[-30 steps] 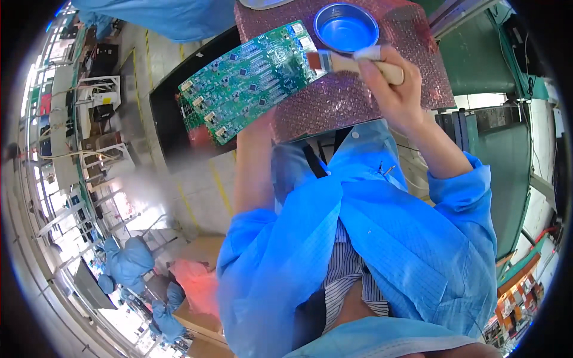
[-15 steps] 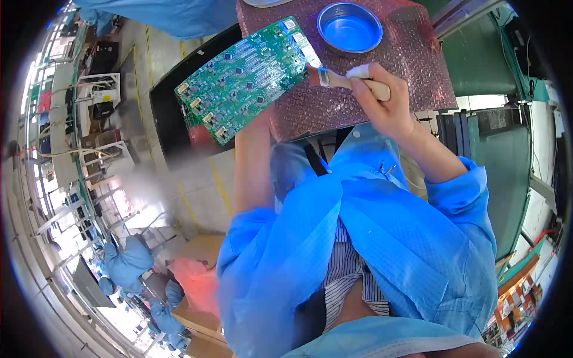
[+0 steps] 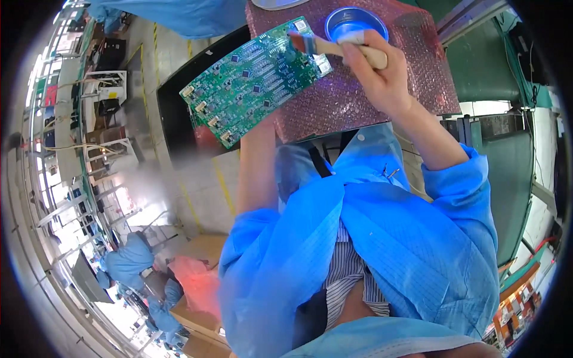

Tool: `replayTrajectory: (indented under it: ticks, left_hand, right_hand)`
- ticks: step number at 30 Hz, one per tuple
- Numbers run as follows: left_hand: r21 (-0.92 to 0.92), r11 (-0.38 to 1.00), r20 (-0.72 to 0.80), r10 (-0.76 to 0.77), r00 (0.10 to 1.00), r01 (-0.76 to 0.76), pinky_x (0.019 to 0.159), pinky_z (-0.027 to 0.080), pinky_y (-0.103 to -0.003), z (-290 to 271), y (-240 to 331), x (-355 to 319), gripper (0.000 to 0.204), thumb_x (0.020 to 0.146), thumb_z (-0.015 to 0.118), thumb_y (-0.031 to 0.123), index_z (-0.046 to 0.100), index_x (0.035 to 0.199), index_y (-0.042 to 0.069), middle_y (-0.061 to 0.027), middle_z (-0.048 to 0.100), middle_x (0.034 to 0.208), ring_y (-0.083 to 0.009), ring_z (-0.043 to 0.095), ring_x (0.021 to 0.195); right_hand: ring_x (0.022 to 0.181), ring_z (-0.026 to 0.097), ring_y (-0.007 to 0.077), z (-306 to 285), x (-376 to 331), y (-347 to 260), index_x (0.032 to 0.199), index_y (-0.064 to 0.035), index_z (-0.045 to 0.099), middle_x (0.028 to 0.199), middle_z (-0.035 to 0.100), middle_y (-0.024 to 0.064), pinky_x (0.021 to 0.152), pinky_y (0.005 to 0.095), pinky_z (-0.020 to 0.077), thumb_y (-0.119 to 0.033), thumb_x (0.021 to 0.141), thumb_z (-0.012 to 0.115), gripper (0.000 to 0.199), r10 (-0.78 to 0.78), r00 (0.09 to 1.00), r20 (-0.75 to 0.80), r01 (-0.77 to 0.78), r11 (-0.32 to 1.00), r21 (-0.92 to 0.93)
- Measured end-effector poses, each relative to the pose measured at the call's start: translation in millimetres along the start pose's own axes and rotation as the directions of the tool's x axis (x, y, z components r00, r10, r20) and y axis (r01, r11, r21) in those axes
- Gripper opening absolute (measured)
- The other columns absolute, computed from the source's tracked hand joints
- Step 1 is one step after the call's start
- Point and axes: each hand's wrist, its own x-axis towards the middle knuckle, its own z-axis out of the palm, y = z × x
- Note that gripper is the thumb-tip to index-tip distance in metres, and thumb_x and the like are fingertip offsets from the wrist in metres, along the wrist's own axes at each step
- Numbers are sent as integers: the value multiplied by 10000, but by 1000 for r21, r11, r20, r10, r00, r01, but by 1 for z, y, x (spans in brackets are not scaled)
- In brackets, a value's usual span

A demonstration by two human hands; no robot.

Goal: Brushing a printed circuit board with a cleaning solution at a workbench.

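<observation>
My right hand (image 3: 385,77) is closed around the pale wooden handle of a flat brush (image 3: 327,48); a white wrap covers one of its fingers. The brush's reddish-brown bristles are over the far right part of a green circuit board (image 3: 253,83), which bears small chips and pale connectors. Whether the bristles touch it I cannot tell. My left forearm (image 3: 258,170) reaches beneath the board, which hides my left hand and its fingers. Just beyond my right hand stands a round metal dish (image 3: 332,22), blue-lit inside and partly covered by that hand.
Pink bubble wrap (image 3: 427,83) covers the work surface under the dish. A black tray-like surface (image 3: 173,128) lies beneath the board's left end. Blue cloth (image 3: 167,18) appears at the far edge. A green surface (image 3: 504,179) stands at the right; people in blue (image 3: 128,262) are at the lower left.
My right hand has moved the brush away from me and leftward, from the board's right edge to over its far right part. The hand now overlaps the metal dish.
</observation>
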Motion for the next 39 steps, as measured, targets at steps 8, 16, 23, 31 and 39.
replayTrajectory:
  ticks: [8, 16, 23, 31, 39]
  left_hand:
    - [-30, 999, 109, -30, 994, 34, 924, 334, -460, 2, 3, -2, 434, 838, 430, 339, 448, 1132, 19, -159, 456, 1175, -318, 429, 1072]
    - [-264, 957, -461, -16, 887, -120, 926, 325, -447, 31, 2, 4, 443, 825, 451, 340, 447, 1143, 31, -151, 454, 1179, -305, 434, 1058]
    - [94, 994, 75, 52, 996, -59, 944, 302, -442, 34, -11, 0, 420, 831, 449, 314, 444, 1137, 26, -148, 449, 1181, -296, 418, 1076]
    - [46, 993, 20, 104, 994, -104, 948, 300, -444, 11, 4, 3, 420, 836, 447, 295, 425, 1140, 6, -165, 435, 1186, -301, 410, 1086]
    - [-185, 982, 94, 52, 994, -34, 953, 289, -454, 23, 0, 1, 415, 837, 452, 279, 422, 1140, -2, -180, 416, 1203, -320, 404, 1092]
  right_hand:
    - [579, 472, 18, -9, -2, -3, 917, -14, 568, 680, 550, 1, 495, 145, 361, -106, 819, 522, 143, 99, 995, -13, -98, 993, 58]
    - [515, 491, 30, 8, -8, 8, 843, -21, 577, 630, 560, 3, 466, 164, 390, -146, 797, 553, 135, 163, 979, -125, -151, 984, 96]
    - [538, 506, 43, 8, 11, -9, 825, -6, 566, 647, 564, 24, 459, 170, 390, -121, 799, 545, 120, 249, 946, -207, -158, 913, 376]
    - [505, 479, 41, 4, -31, 7, 792, -6, 555, 608, 533, 8, 437, 172, 376, -113, 790, 543, 108, 388, 921, -43, -340, 849, 404]
    - [521, 479, 44, -2, -40, 7, 833, 2, 541, 639, 538, 20, 451, 168, 387, -100, 811, 520, 107, 426, 904, 31, -405, 831, 380]
